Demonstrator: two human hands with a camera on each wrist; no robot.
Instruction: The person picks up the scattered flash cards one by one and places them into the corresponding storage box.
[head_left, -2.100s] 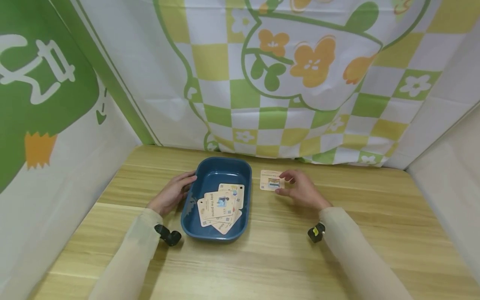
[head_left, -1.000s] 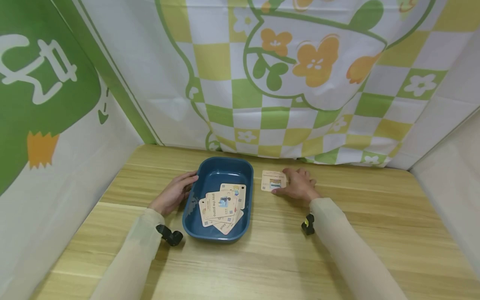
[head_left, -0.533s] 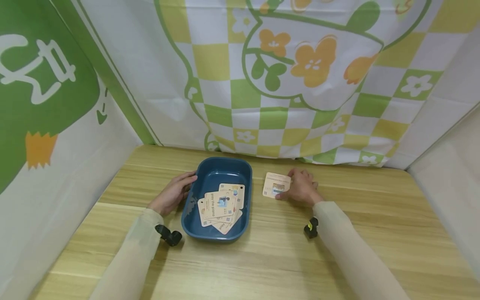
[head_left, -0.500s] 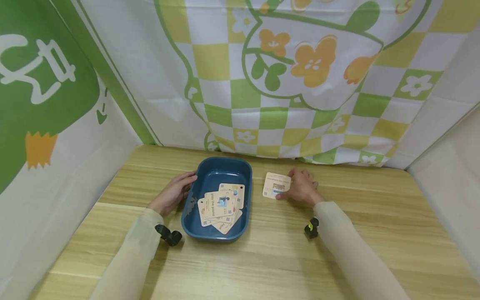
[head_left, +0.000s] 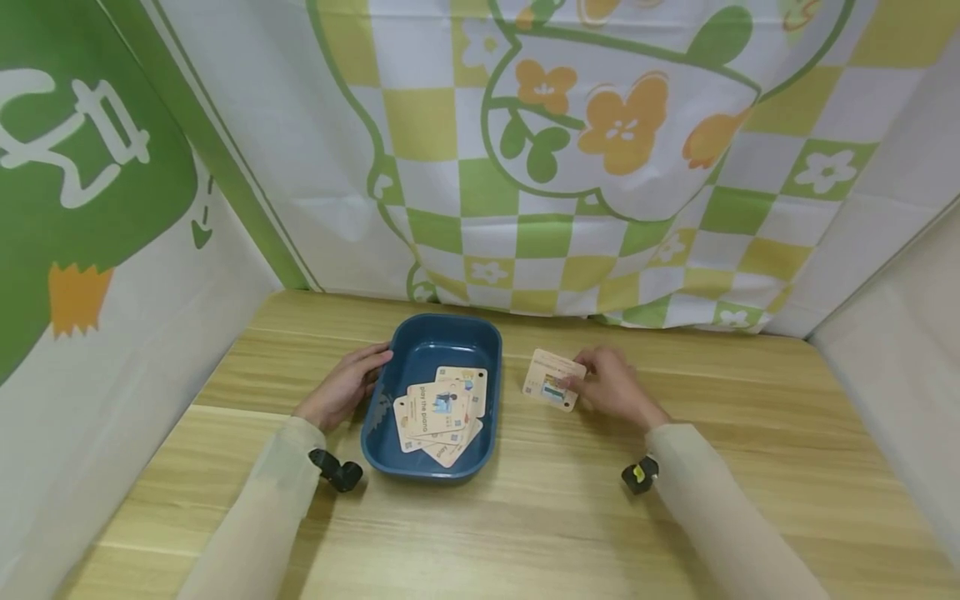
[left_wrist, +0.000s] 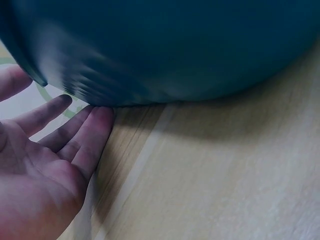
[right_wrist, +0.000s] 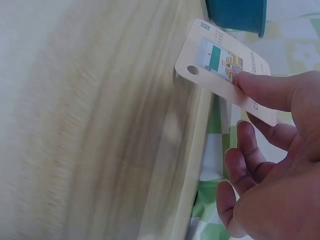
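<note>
My right hand (head_left: 615, 385) pinches a cream flash card (head_left: 553, 380) between thumb and index finger, right of the blue tray. In the right wrist view the card (right_wrist: 220, 60) is lifted off the table, with a punched hole at one corner and a classroom picture; the other fingers curl loosely below it. My left hand (head_left: 348, 387) rests along the left side of the blue plastic tray (head_left: 491, 433), its fingers extended, fingertips right at the tray wall (left_wrist: 165, 60) in the left wrist view. Several similar cards (head_left: 442, 410) lie overlapping inside the tray, the top one reading "play the piano".
A light wood table (head_left: 540, 525) bears the tray. Behind it hangs a green, yellow and white checked cloth (head_left: 547, 242) with orange flowers. A green and white printed panel (head_left: 90, 208) stands on the left, a pale wall (head_left: 900, 317) on the right.
My right hand reached the single card, slid it slightly right and toward me, then picked it up, tilted, between thumb and finger. The left hand and tray stayed put.
</note>
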